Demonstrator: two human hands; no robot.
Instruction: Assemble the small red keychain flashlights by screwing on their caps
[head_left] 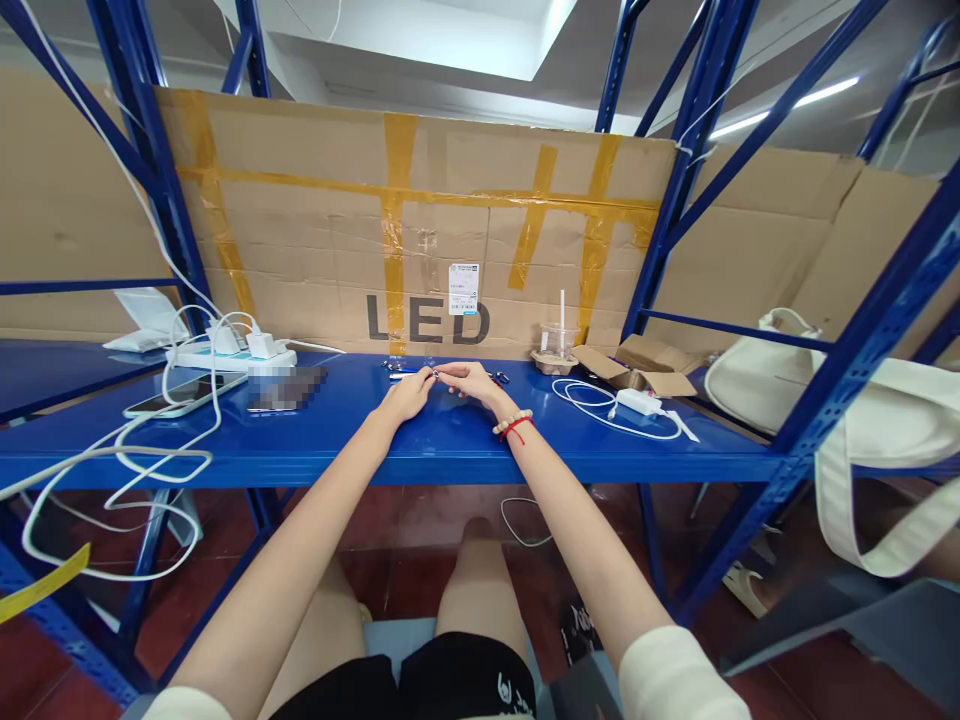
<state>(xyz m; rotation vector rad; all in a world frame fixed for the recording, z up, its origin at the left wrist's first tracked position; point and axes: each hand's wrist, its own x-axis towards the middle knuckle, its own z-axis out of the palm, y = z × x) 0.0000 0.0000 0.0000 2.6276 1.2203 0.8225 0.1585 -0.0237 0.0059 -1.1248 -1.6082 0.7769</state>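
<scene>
My left hand (409, 394) and my right hand (468, 381) meet over the blue shelf top (330, 440). Between their fingertips is a small shiny piece (436, 374), too tiny to name. The fingers of both hands are closed in a pinch around it. Just behind my left hand lies a thin, pen-like item (401, 375), partly covered by the fingers. A small dark object (499, 378) rests beside my right hand, and its kind is unclear.
At left are a power strip (199, 355) with white chargers, a phone (184, 395) and looping white cables. Toward the right stand a clear plastic cup (555, 345), an open cardboard box (637, 367) and a white adapter (639, 402) with its cable. A large cardboard sheet (315, 240) closes off the back.
</scene>
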